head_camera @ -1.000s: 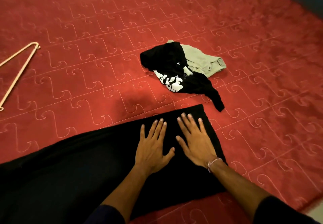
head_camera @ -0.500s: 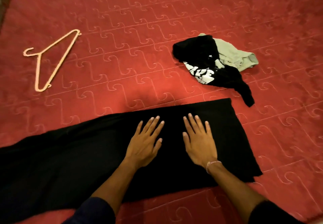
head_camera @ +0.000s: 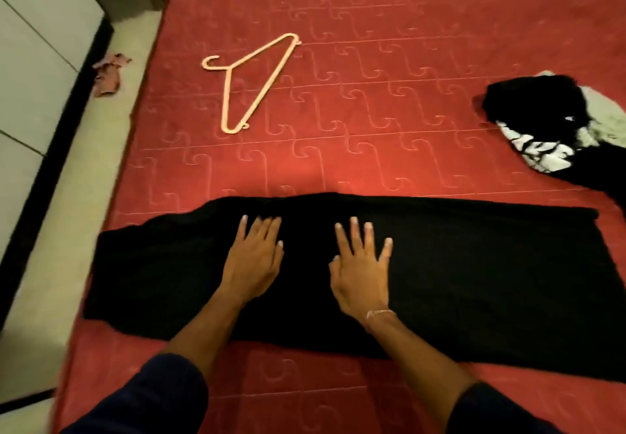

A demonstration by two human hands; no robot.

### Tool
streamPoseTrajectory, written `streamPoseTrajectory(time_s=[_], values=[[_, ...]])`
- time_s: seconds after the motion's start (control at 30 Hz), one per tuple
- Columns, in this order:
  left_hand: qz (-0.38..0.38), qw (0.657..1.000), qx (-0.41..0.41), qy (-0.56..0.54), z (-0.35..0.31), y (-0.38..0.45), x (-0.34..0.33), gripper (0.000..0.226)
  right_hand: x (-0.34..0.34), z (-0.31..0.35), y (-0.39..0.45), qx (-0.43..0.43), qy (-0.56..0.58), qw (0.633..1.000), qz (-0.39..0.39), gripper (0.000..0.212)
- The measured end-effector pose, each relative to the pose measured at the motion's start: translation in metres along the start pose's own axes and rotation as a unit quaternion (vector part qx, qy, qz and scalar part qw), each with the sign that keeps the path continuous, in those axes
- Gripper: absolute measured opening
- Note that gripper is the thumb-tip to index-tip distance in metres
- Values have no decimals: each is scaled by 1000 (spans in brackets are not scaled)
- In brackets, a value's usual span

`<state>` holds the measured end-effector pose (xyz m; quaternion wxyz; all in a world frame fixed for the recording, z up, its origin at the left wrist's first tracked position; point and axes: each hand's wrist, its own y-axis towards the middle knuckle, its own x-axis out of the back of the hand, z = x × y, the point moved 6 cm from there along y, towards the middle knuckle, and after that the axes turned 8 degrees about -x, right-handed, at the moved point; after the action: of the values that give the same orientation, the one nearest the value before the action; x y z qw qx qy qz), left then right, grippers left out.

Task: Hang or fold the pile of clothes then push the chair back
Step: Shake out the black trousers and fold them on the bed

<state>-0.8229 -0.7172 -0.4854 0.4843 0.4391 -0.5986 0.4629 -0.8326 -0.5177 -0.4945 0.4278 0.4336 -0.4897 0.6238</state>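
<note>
One black garment (head_camera: pixel 474 274) lies flat under both palms, not yet folded through, I'd judge. Left hand (head_camera: pixel 252 257) and right hand (head_camera: pixel 362 271) press it with fingers straight, gripping nothing. One crumpled pile (head_camera: pixel 555 129) sits far right of the right hand, untouched. One hanger (head_camera: pixel 250 81) lies beyond the left hand, unused. No chair visible.

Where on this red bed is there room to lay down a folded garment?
Bare red cover lies between the hanger, the crumpled clothes and the long black garment. A narrower strip runs along the near edge. Both hands press flat on that garment.
</note>
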Motion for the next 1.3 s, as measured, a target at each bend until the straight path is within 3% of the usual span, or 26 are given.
streamPoseTrajectory(time_s=[0.1,0.13,0.3,0.43,0.53,0.63,0.77,0.9,0.97,1.03,1.13,1.3], values=[[-4,998,53,17,68,-30,6,67,7,23,7,-121,15,992,-7,70],[-4,998,62,14,83,-35,7,70,10,37,10,-125,34,991,-13,69],[-10,998,58,-17,123,-44,9,71,24,156,14,136,67,985,-88,52],[-20,998,51,-32,141,-57,8,68,37,163,60,-17,79,987,-138,51],[-24,999,43,-23,155,-70,6,68,41,157,97,15,89,993,-75,29],[-24,999,46,1,170,-83,4,70,57,157,122,59,79,992,-83,26],[-39,997,68,25,184,-95,6,74,49,164,142,43,56,995,-63,28],[-17,993,104,47,188,-97,9,78,43,178,119,-7,46,988,-150,29],[-16,988,140,57,190,-97,13,75,36,199,88,55,22,979,-196,25],[-27,979,195,57,195,-103,20,67,20,227,48,165,21,967,-192,24],[-36,956,287,51,207,-118,30,63,-10,250,5,227,33,964,-136,42],[-34,932,360,-2,224,-140,31,69,-21,237,17,114,-12,992,-49,89]])
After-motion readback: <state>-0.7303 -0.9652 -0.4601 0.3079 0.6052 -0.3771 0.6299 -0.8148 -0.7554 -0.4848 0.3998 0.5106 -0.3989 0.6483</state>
